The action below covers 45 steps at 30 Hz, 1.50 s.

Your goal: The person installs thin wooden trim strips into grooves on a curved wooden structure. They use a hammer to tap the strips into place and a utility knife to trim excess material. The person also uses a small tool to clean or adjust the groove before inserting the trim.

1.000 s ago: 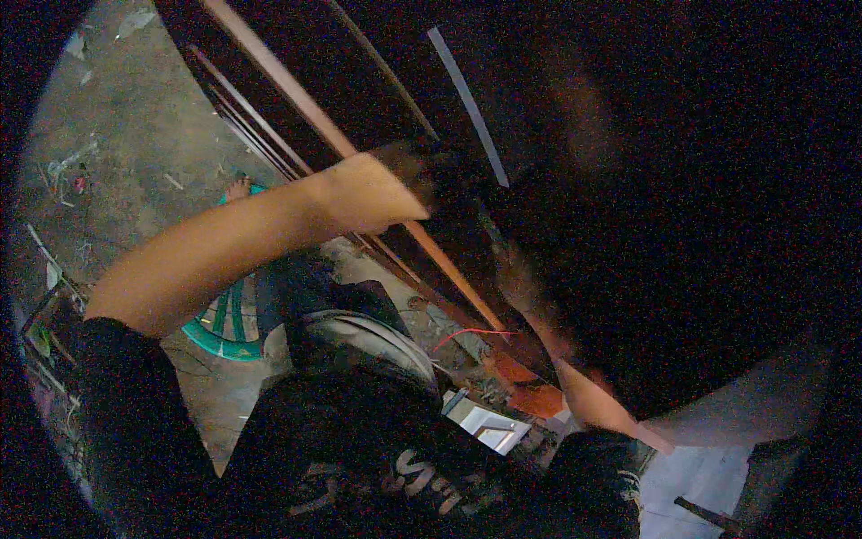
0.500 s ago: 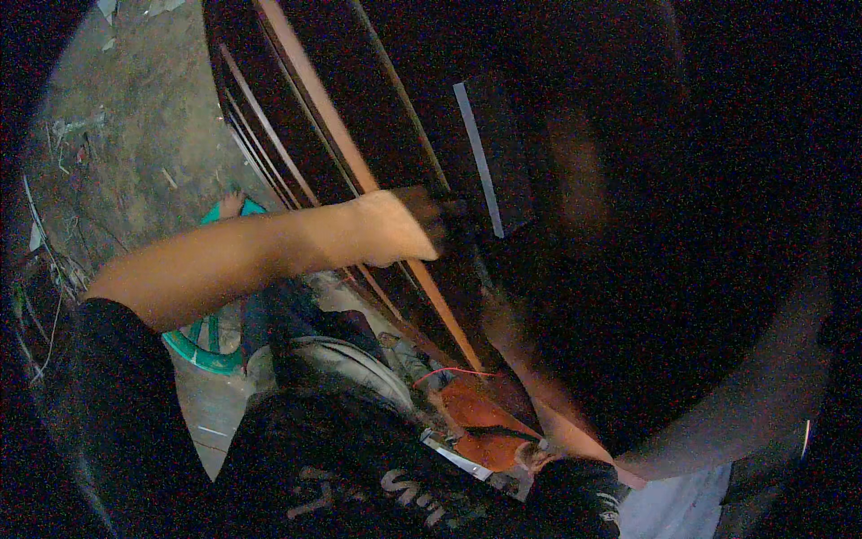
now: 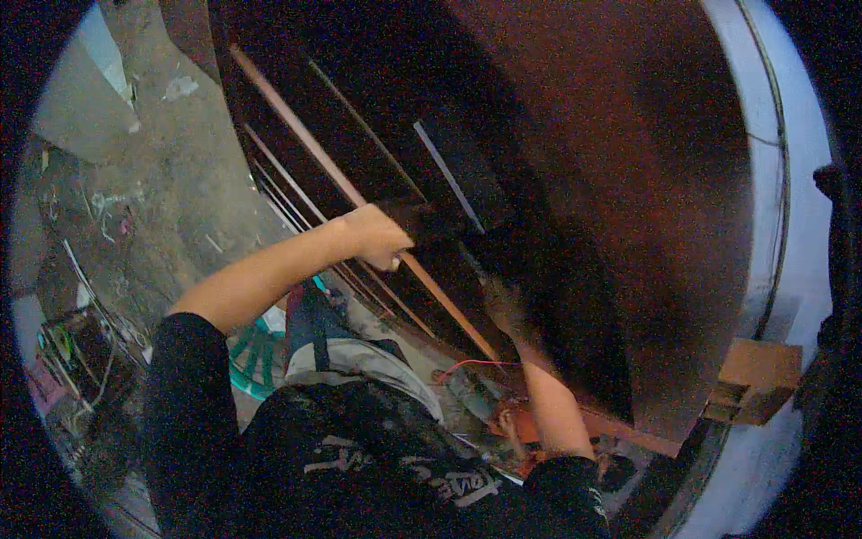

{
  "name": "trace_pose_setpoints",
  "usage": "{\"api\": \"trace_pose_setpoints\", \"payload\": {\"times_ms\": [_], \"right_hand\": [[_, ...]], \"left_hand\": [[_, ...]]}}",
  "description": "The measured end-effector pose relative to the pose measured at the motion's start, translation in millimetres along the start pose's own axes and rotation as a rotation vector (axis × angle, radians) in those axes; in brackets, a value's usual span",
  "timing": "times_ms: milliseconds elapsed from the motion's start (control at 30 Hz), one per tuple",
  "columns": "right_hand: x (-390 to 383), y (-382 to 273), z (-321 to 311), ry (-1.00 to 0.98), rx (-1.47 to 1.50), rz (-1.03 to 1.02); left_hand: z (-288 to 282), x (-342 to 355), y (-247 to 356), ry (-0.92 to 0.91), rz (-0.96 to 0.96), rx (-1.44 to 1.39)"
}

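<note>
A dark brown wooden cabinet fills the upper right, its shadowed inside lined with long narrow ledges and a short grey strip. My left hand reaches over the pinkish ledge with fingers curled into the shadow; what they hold cannot be made out. Lower and to the right, my right hand is closed on a slim grey object pointing up toward my left hand; its far end is lost in darkness.
A green round plastic seat, concrete floor with scraps, clutter at left, a red cable and orange tool-like object below, a cardboard box and white wall with cable at right.
The view has widened toward the cabinet's right, bringing wall and box into sight. Both hands stay at the same part of the cabinet, the right forearm now more clearly lit.
</note>
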State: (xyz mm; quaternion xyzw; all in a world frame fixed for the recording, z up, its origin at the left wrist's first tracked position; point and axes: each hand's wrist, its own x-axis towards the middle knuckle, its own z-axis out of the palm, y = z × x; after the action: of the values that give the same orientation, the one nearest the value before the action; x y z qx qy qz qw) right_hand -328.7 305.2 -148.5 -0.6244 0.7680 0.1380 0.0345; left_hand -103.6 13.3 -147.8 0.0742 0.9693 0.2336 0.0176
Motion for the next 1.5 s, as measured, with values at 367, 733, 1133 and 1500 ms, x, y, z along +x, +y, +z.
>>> {"api": "trace_pose_setpoints", "payload": {"times_ms": [367, 733, 1133, 1500], "right_hand": [[47, -39, -15, 0.075, 0.594, 0.831], [39, -89, 85, 0.295, 1.060, 0.754], [30, -68, 96, 0.274, 1.098, 0.704], [5, -56, 80, 0.092, 1.511, 0.626]], "left_hand": [[62, 88, -120, 0.333, 0.096, 0.001], [127, 130, -165, 0.303, 0.030, 0.143], [108, 179, -159, 0.196, -0.066, 0.038], [107, 193, -163, 0.401, -0.098, 0.006]]}}
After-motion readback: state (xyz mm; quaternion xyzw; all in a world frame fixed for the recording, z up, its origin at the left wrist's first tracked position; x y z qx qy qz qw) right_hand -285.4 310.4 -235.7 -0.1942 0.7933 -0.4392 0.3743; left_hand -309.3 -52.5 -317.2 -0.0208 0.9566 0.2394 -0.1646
